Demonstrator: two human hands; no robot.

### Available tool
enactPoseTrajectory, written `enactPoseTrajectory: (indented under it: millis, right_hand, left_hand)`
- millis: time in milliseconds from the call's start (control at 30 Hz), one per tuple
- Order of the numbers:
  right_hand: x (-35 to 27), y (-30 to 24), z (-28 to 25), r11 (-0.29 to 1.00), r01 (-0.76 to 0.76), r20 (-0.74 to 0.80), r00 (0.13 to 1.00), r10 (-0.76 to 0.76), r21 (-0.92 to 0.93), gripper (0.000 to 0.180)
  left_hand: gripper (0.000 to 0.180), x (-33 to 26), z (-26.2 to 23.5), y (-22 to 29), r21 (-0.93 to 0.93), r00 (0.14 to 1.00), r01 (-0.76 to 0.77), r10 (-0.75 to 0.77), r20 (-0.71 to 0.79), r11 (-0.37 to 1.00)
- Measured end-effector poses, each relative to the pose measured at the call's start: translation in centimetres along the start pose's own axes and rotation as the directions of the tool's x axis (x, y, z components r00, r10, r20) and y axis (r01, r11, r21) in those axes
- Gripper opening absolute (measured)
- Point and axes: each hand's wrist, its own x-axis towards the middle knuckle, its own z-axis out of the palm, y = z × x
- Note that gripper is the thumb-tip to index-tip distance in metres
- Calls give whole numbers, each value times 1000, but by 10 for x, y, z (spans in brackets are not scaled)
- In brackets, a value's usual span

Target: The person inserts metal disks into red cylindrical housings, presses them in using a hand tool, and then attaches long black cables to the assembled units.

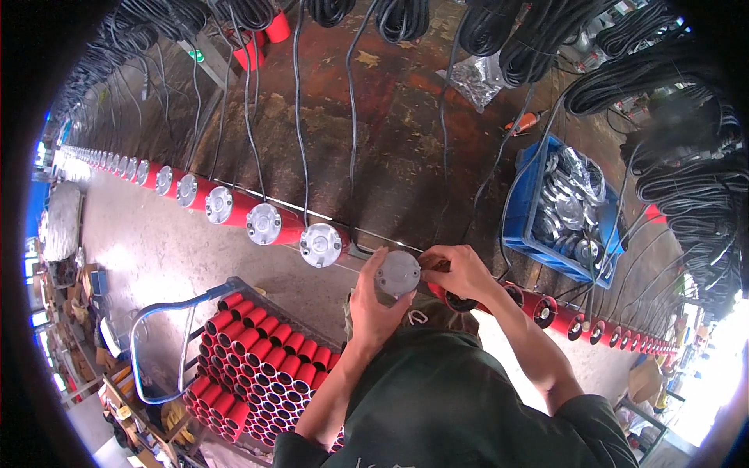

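At the table's edge in front of me is a round silver end cap (399,274). My left hand (370,304) grips it between thumb and fingers. Close to the cap's right rim, my right hand (466,271) has thumb and forefinger pinched together; what lies between them is too small to make out. Left of my hands, a row of red cylinders runs along the edge, each closed with a silver cap such as this one (320,245). On the right the row continues with open-ended red cylinders (544,312), cables reaching them.
A blue bin (538,253) of loose silver caps stands on the worn wooden table (390,148). Coiled black cables (546,39) lie along its far side, near a clear bag (477,80) and an orange-handled tool (524,122). A trolley stacked with red tubes (261,351) stands at lower left.
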Motion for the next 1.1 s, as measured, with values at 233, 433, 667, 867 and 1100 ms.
enactPoseTrajectory:
  millis: [233,433,667,867,1100]
  right_hand:
    - [2,5,-1,1000,-20,8,1000,20,13,35]
    - [6,10,0,1000,-21,25,999,21,8,35]
    - [6,3,-2,986,-85,45,996,80,140,28]
    - [6,4,-3,990,-65,37,997,61,125,28]
    - [6,9,-2,993,-31,40,999,26,114,31]
  left_hand:
    - [76,3,0,3,58,999,-35,37,-30,998]
    - [52,2,0,3,106,995,-95,96,-2,990]
    - [49,2,-1,4,89,998,-62,62,-4,994]
    - [48,3,-1,4,105,995,-94,95,0,990]
    - [49,4,-1,1,98,991,-131,131,11,987]
